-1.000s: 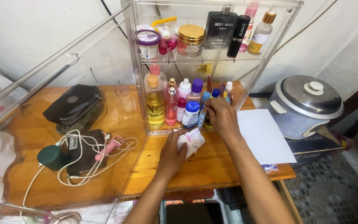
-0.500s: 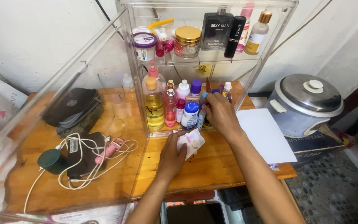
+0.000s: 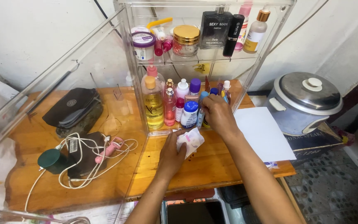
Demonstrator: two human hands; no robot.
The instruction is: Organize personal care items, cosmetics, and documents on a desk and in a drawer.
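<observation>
**Hands at the lower shelf of the clear organiser**

Since the earlier frame the right hand [image 3: 217, 115] has drawn slightly back from the bottles, while the left hand [image 3: 171, 154] stays on the table with its cloth. The right hand's fingers are curled among the small bottles [image 3: 189, 113] at the front edge of the lower shelf; whether they grip one cannot be told. The left hand's fingers are closed around a crumpled white cloth [image 3: 191, 140] with pink marks, pressed onto the wooden table [image 3: 212, 166] just in front of the clear acrylic organiser [image 3: 270, 37]. The bottles stand upright in a tight group: white, pink and blue-capped, beside a tall yellow bottle [image 3: 153, 103]. A white sheet [image 3: 262, 132] lies at the table's right edge, near a rice cooker [image 3: 305, 101]. Tangled cables [image 3: 92, 155] lie towards the left edge.
</observation>
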